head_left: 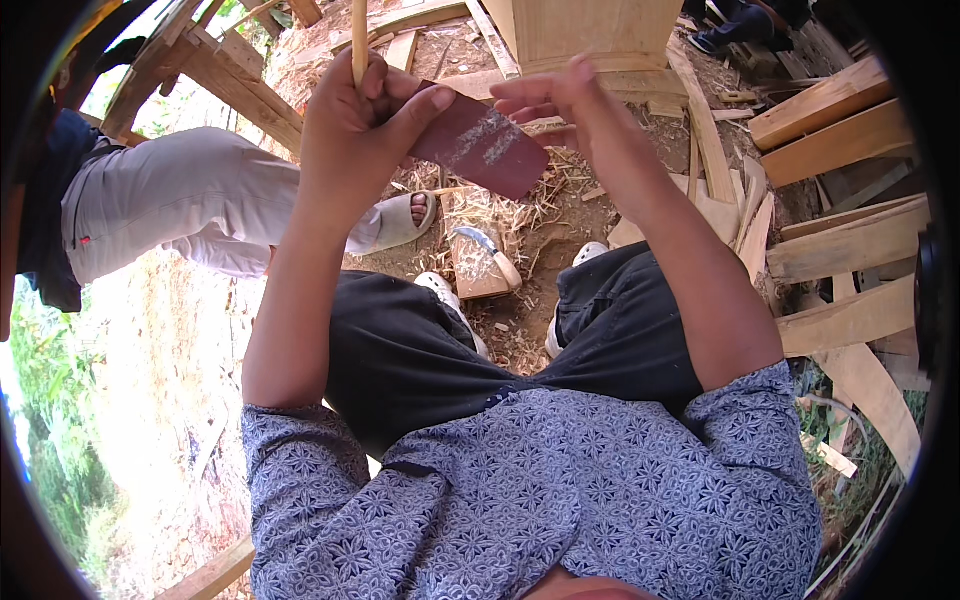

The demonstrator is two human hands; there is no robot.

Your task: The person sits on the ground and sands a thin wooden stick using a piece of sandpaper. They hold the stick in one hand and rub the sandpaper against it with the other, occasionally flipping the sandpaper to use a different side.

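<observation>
My left hand (352, 128) is closed, its thumb pressing on a dark red sheet of sandpaper (510, 168) with pale dusty worn patches. The same hand grips a thin, round wooden stick (360, 35), which rises past the fingers toward the top of the view. Its lower end is hidden in the hand. Beside the sheet's far right edge, my right hand (592, 125) is held up with fingers stretched out and nothing visible in it. Below both hands, a curved-blade knife (478, 240) with a wooden handle rests on a wooden board (483, 277) between my feet.
Straw and wood shavings (540, 200) litter the ground. A person's leg in light grey trousers (200, 195) reaches in from the left, ending in a sandal (405, 222). Stacked planks (850, 240) stand at the right. A large pale wooden piece (600, 35) stands ahead.
</observation>
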